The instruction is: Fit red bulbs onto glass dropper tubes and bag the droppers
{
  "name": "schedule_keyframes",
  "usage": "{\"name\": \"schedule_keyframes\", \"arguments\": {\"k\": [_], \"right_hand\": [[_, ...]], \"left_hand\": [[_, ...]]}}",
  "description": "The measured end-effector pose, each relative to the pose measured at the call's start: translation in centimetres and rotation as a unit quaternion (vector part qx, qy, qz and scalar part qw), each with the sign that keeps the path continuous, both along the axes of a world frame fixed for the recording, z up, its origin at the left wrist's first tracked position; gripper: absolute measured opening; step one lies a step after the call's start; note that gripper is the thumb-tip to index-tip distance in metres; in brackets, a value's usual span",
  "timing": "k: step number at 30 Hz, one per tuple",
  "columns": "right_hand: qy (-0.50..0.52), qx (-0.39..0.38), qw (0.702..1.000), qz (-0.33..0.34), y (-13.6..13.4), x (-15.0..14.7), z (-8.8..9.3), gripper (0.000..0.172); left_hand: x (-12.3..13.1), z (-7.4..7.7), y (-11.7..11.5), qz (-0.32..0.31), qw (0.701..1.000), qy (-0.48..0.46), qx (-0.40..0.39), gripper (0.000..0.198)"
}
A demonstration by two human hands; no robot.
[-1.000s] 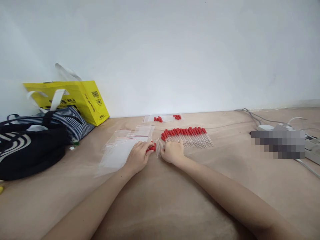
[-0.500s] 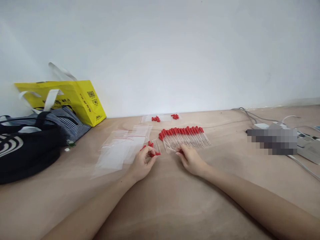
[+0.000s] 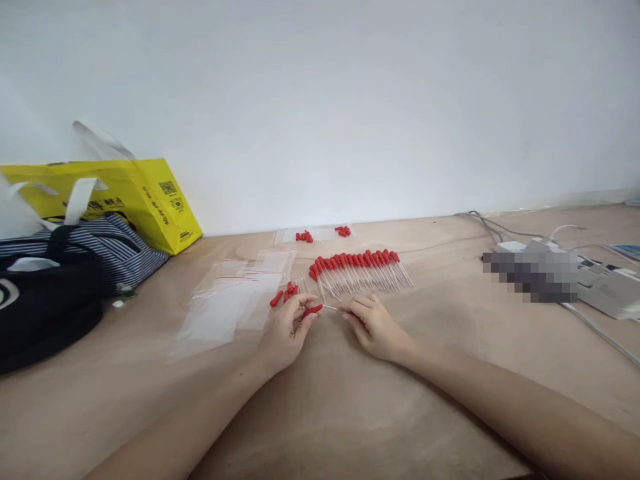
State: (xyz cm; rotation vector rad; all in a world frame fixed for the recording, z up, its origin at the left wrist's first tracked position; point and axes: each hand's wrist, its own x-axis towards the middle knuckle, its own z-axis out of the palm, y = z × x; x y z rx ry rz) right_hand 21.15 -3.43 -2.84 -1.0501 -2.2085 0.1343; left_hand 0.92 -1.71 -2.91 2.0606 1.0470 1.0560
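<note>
My left hand (image 3: 287,328) pinches a red rubber bulb (image 3: 313,309) on the wooden table (image 3: 350,413). My right hand (image 3: 374,324) pinches the thin clear glass tube (image 3: 331,309) that meets that bulb. Just beyond my hands lies a row of finished droppers (image 3: 357,270) with red bulbs and clear tubes. A few loose red bulbs (image 3: 283,294) rest beside my left hand, next to some bare tubes.
Clear zip bags (image 3: 235,297) lie left of the hands. A further bag with red bulbs (image 3: 320,234) sits by the wall. A yellow bag (image 3: 120,197) and dark striped bags (image 3: 55,280) stand far left. Cables and a power strip (image 3: 607,290) lie at right.
Both hands drew back from the dropper row toward me. The left hand lifted one red bulb, the right one clear tube, and they brought the two together.
</note>
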Motion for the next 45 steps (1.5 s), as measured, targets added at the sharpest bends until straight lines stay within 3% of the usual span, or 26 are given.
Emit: {"name": "schedule_keyframes", "arguments": {"k": [8, 23, 33, 45], "right_hand": [[-0.010, 0.031, 0.999, -0.039, -0.6, 0.0, 0.8, 0.021], [-0.084, 0.078, 0.993, -0.022, -0.5, -0.1, 0.7, 0.022], [-0.160, 0.127, 0.979, 0.003, 0.2, 0.3, 0.8, 0.023], [-0.105, 0.062, 0.993, 0.006, -0.3, -0.6, 0.7, 0.020]], "left_hand": [[0.1, 0.9, -0.2, 0.023, 0.989, 0.102, 0.108, 0.021], [0.4, 1.0, -0.3, 0.000, 0.987, 0.131, 0.099, 0.014], [0.3, 1.1, -0.4, -0.031, 0.969, 0.191, 0.153, 0.016], [0.6, 0.9, -1.0, -0.029, 0.949, 0.231, 0.211, 0.021]]}}
